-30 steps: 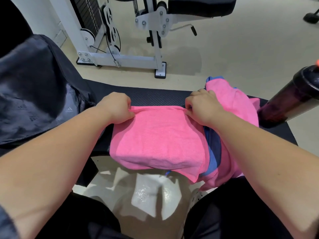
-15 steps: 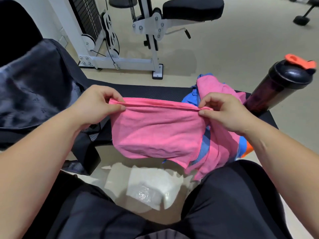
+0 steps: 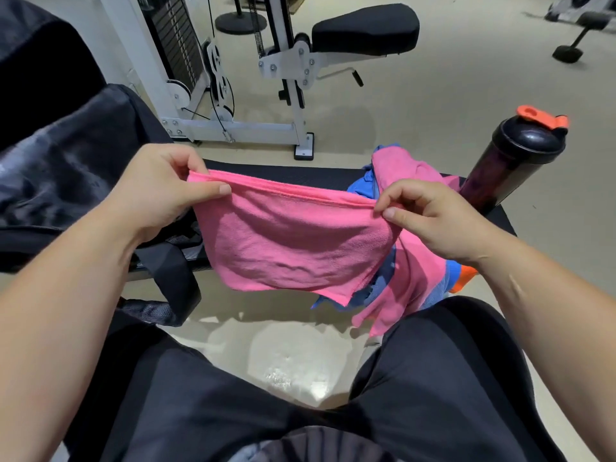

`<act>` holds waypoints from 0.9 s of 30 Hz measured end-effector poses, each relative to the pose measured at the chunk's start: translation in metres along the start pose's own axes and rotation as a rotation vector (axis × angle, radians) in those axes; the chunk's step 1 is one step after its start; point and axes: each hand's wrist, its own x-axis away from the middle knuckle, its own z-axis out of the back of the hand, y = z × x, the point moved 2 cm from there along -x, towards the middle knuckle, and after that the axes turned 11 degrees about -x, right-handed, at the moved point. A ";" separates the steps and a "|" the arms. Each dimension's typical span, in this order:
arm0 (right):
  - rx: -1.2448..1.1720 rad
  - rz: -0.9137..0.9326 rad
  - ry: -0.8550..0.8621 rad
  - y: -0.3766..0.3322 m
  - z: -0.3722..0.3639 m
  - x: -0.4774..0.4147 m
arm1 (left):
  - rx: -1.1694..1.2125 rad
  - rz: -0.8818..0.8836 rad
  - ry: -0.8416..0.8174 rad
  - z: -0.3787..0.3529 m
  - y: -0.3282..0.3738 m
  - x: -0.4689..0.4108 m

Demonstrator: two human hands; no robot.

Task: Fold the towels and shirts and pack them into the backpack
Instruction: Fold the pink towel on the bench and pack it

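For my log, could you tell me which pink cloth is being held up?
The pink towel stretched between the left hand and right hand; the other pink cloth lies heaped on the bench.

The left grip and right grip each pinch an upper corner of a pink towel. They hold it stretched between them in front of the black bench, and its lower edge hangs free. A heap of pink and blue cloths lies on the bench by the right grip. A dark backpack sits at the left, and a black bottle with an orange cap stands at the right. A white machine stands beyond.
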 end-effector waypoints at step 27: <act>0.013 -0.081 -0.055 -0.003 0.011 0.009 | -0.240 -0.095 -0.290 -0.001 -0.019 0.009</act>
